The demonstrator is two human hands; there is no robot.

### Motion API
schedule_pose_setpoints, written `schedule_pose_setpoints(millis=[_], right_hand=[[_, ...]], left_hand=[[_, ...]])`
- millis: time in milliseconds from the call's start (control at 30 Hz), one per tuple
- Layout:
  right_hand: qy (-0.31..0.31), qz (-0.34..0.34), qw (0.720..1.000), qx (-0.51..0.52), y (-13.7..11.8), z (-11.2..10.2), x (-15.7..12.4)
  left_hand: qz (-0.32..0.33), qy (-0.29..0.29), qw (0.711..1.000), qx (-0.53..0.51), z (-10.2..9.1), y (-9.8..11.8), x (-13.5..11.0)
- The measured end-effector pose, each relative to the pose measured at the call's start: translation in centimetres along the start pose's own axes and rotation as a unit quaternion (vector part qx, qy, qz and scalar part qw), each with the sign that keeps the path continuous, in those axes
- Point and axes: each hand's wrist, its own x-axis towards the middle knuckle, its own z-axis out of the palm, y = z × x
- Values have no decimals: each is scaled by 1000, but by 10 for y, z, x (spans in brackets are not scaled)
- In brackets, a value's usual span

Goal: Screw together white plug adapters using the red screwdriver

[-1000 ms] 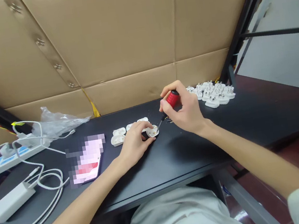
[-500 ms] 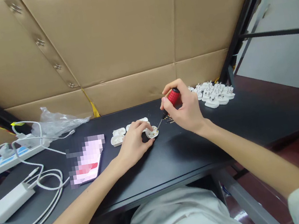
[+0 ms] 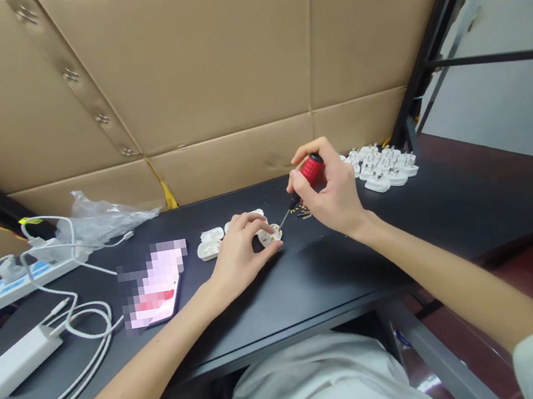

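My left hand [image 3: 239,254] pinches a small white plug half [image 3: 270,234] on the black table [image 3: 309,274], fingers curled round it. My right hand [image 3: 329,196] grips a red-handled screwdriver [image 3: 310,171], its thin tip slanting down into the open plug half. Small brass screws [image 3: 302,210] lie on the table just right of the plug. Other white plug halves [image 3: 212,242] lie in a short row behind my left hand.
A heap of white plugs [image 3: 383,166] sits at the back right. A phone [image 3: 156,283] lies left of my hand. A power strip [image 3: 11,284], white charger [image 3: 16,360], coiled cables and a clear plastic bag [image 3: 98,219] fill the left. Cardboard walls stand behind.
My right hand and the screwdriver have risen slightly and shifted right, tilting the shaft more. My left fingers have readjusted on the plug half, which moved a little.
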Motion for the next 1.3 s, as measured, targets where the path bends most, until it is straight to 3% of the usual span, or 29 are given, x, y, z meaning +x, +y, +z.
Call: schedule_pose_setpoints(millis=[267, 733, 900, 1133, 1300], right_hand=[[20, 8, 999, 27, -1, 1, -2], [48, -5, 998, 42, -6, 3, -3], [59, -6, 997, 40, -5, 3, -3], [67, -7, 997, 45, -6, 4, -3], [70, -15, 996, 52, -6, 4, -3]], left_hand=[[18, 61, 998, -7, 0, 9, -1], [27, 67, 997, -26, -3, 16, 1], [-13, 75, 997, -27, -6, 17, 2], [-110, 93, 984, -108, -11, 21, 4], [-112, 101, 975, -162, -8, 23, 5]])
